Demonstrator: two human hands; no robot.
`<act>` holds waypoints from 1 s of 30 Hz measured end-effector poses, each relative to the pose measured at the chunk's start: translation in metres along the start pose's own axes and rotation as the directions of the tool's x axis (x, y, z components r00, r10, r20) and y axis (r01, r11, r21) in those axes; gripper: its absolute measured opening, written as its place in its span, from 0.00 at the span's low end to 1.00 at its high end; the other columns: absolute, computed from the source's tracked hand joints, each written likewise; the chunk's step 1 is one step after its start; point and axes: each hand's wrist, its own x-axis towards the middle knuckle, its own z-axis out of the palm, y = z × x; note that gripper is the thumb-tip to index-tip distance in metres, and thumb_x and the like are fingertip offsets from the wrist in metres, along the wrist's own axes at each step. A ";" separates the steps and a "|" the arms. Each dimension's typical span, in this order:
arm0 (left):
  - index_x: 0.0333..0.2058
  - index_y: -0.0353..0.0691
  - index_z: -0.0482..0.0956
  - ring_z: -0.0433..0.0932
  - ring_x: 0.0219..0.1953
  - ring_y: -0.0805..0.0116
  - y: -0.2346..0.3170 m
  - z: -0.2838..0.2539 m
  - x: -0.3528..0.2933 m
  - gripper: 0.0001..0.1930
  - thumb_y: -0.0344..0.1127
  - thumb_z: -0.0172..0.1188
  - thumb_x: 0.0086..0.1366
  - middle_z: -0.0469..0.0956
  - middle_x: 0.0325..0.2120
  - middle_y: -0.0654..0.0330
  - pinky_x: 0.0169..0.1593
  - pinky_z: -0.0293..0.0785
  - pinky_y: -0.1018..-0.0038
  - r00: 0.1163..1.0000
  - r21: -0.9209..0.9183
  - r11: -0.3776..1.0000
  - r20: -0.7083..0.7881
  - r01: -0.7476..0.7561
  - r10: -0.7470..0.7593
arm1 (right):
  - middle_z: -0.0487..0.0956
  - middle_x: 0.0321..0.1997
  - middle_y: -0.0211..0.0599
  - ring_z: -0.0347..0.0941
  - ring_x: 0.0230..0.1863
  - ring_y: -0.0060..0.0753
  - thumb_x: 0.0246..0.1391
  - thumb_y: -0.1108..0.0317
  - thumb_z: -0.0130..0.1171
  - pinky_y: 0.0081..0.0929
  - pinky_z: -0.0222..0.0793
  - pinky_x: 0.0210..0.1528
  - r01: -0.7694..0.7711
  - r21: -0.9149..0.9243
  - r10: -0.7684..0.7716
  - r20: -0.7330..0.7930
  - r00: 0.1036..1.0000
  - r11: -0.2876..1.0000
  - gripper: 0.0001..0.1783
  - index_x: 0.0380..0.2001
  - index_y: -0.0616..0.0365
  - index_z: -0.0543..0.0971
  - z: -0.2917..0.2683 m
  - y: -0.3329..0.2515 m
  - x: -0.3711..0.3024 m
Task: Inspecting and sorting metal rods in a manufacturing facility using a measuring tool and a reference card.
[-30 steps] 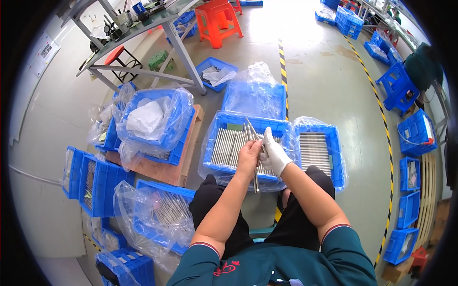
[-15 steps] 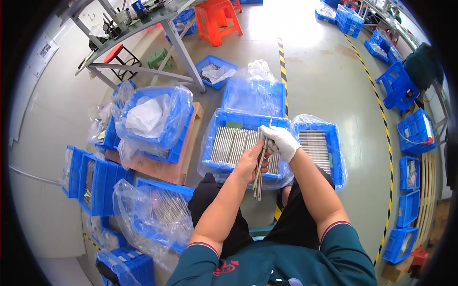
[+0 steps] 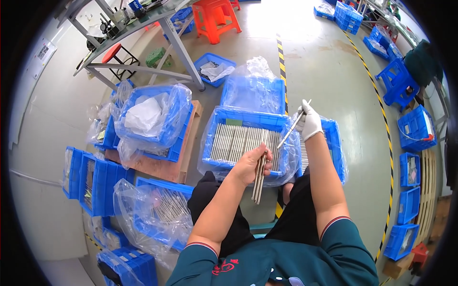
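Observation:
My bare left hand is closed around a small bundle of thin metal rods, whose lower ends hang toward my knees. In its white glove, my right hand pinches a single metal rod, held tilted above the gap between two bins. Below my left hand sits a blue plastic bin lined with clear film, with rows of similar rods lying side by side. Partly hidden under my right forearm, a second blue bin also holds rods.
At left, a blue bin of loose rods stands in plastic film. A bagged bin rests on a wooden pallet. Beyond are a workbench and an orange stool. Striped floor tape runs along the right.
My right hand has moved away from the bundle, up and to the right, carrying one rod. The left hand keeps the bundle, slightly lower.

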 end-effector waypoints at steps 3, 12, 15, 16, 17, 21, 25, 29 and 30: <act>0.28 0.39 0.72 0.79 0.33 0.60 0.002 -0.007 0.002 0.21 0.54 0.50 0.64 0.75 0.28 0.58 0.37 0.78 0.62 0.994 -0.005 0.995 -0.033 -0.103 0.103 | 0.58 0.08 0.18 0.47 0.06 0.15 0.53 0.51 0.56 0.16 0.38 0.10 -0.148 -0.315 0.165 0.028 0.986 0.938 0.19 0.15 0.48 0.70 0.023 0.018 -0.025; 0.28 0.40 0.72 0.74 0.26 0.70 0.013 -0.002 0.013 0.21 0.54 0.51 0.63 0.73 0.29 0.60 0.29 0.74 0.70 0.990 -0.025 0.993 0.080 -0.114 0.115 | 0.64 0.12 0.23 0.61 0.15 0.18 0.54 0.47 0.53 0.18 0.60 0.17 -0.333 -0.588 0.569 0.276 0.775 0.738 0.24 0.13 0.51 0.70 0.047 0.056 -0.046; 0.27 0.40 0.73 0.75 0.25 0.69 0.011 0.003 0.011 0.20 0.53 0.51 0.64 0.74 0.25 0.60 0.30 0.76 0.69 0.993 -0.050 0.993 0.035 -0.108 0.110 | 0.61 0.08 0.23 0.59 0.10 0.19 0.55 0.49 0.53 0.19 0.55 0.10 -0.482 -0.427 0.635 0.376 0.675 0.765 0.24 0.10 0.48 0.67 0.040 0.063 -0.043; 0.27 0.40 0.73 0.75 0.24 0.69 0.009 0.002 0.012 0.20 0.53 0.51 0.64 0.75 0.24 0.60 0.30 0.76 0.69 0.993 -0.056 0.991 0.015 -0.120 0.121 | 0.63 0.08 0.24 0.58 0.09 0.21 0.54 0.49 0.53 0.20 0.53 0.07 -0.510 -0.374 0.572 0.070 0.817 0.774 0.24 0.10 0.48 0.67 0.051 0.072 -0.045; 0.27 0.40 0.73 0.75 0.23 0.69 0.006 0.001 0.014 0.19 0.51 0.50 0.65 0.75 0.23 0.60 0.31 0.77 0.70 0.996 -0.088 0.993 -0.020 -0.084 0.082 | 0.68 0.11 0.26 0.61 0.10 0.22 0.55 0.50 0.52 0.21 0.55 0.07 -0.525 -0.404 0.635 0.211 0.743 0.749 0.22 0.13 0.48 0.69 0.037 0.068 -0.033; 0.30 0.41 0.74 0.67 0.42 0.72 -0.002 0.009 0.003 0.16 0.49 0.54 0.64 0.71 0.33 0.65 0.48 0.63 0.68 0.899 0.206 0.964 -0.371 -0.166 0.234 | 0.74 0.21 0.36 0.74 0.34 0.42 0.56 0.56 0.51 0.44 0.71 0.40 -0.472 0.019 0.463 0.164 0.871 0.882 0.19 0.15 0.54 0.70 0.010 0.073 0.009; 0.30 0.34 0.75 0.68 0.45 0.64 -0.011 0.027 -0.013 0.16 0.44 0.55 0.63 0.68 0.40 0.54 0.47 0.65 0.73 0.647 0.727 0.483 -0.069 -0.489 0.759 | 0.73 0.20 0.33 0.72 0.31 0.41 0.59 0.50 0.48 0.47 0.71 0.39 -0.444 0.213 0.468 -0.078 0.880 0.871 0.23 0.15 0.52 0.70 -0.005 0.102 0.075; 0.28 0.34 0.74 0.70 0.43 0.63 -0.003 0.037 -0.022 0.16 0.43 0.55 0.63 0.70 0.39 0.53 0.46 0.66 0.72 0.727 0.671 0.567 -0.061 -0.478 0.684 | 0.74 0.26 0.35 0.71 0.34 0.44 0.58 0.49 0.50 0.46 0.67 0.41 -0.323 0.172 0.328 0.002 0.945 0.931 0.19 0.24 0.52 0.70 0.012 0.162 0.126; 0.28 0.34 0.74 0.71 0.42 0.62 0.004 0.038 -0.025 0.15 0.43 0.54 0.64 0.71 0.38 0.53 0.46 0.66 0.72 0.712 0.689 0.532 -0.034 -0.492 0.702 | 0.74 0.27 0.37 0.71 0.35 0.45 0.57 0.50 0.51 0.46 0.67 0.41 -0.324 0.192 0.329 0.009 0.944 0.926 0.18 0.24 0.52 0.70 0.019 0.178 0.137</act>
